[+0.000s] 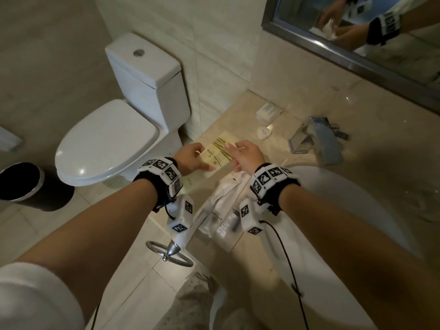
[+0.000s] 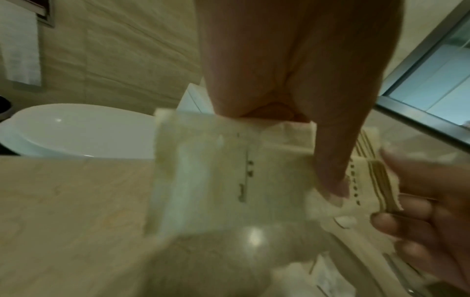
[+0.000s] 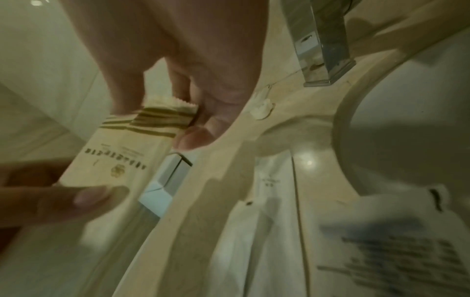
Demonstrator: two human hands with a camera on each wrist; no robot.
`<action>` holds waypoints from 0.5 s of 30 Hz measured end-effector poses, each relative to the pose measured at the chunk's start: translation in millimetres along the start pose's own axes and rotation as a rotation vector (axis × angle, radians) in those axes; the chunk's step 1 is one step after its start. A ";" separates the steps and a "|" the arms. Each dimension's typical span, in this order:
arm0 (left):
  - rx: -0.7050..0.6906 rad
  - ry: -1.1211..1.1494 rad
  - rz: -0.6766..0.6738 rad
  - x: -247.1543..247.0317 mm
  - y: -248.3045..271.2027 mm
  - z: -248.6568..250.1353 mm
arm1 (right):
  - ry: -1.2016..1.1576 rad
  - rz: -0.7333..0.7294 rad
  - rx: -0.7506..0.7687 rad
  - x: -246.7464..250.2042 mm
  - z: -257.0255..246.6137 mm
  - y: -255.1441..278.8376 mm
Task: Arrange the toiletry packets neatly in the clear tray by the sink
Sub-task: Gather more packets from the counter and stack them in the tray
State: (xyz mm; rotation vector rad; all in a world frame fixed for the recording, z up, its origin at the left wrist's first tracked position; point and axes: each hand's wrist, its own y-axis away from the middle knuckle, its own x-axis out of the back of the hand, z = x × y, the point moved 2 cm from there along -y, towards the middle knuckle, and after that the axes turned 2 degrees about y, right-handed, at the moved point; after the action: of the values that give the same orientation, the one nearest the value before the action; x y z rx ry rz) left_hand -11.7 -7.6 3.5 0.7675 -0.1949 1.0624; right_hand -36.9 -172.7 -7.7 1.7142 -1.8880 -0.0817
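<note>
I hold a cream packet with olive stripes (image 1: 217,152) above the counter with both hands. My left hand (image 1: 204,159) pinches its near end, thumb on top. My right hand (image 1: 234,151) pinches the striped end (image 3: 162,118) between thumb and fingers. In the left wrist view my left hand (image 2: 328,176) also holds a paler packet (image 2: 216,170) that overlaps the striped one (image 2: 368,170). The clear tray (image 1: 232,244) lies on the counter under my wrists, with several white packets (image 1: 225,206) heaped loosely in it, also seen as white packets (image 3: 267,221) in the right wrist view.
A round white soap (image 1: 264,133) and a flat white packet (image 1: 269,111) lie further back on the marble counter. The chrome faucet (image 1: 309,136) and the sink basin (image 1: 352,198) are to the right. A toilet (image 1: 114,139), a black bin (image 1: 21,184) and a towel ring (image 1: 169,253) are on the left.
</note>
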 end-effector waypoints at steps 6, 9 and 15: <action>-0.061 -0.015 -0.051 -4.8 2.4 27.1 | 0.006 -0.006 0.018 22.1 -7.1 2.2; -0.084 -0.041 -0.096 -8.0 6.1 45.2 | -0.053 0.035 0.023 44.9 -6.4 9.6; -0.119 -0.010 -0.141 -25.6 10.1 88.6 | -0.204 0.137 0.083 105.5 -7.0 33.0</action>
State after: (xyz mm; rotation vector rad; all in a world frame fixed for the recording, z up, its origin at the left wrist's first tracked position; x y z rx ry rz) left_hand -14.5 -80.9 60.3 0.6699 -0.2079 0.9056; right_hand -63.6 -262.6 51.2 1.6785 -2.1810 -0.1304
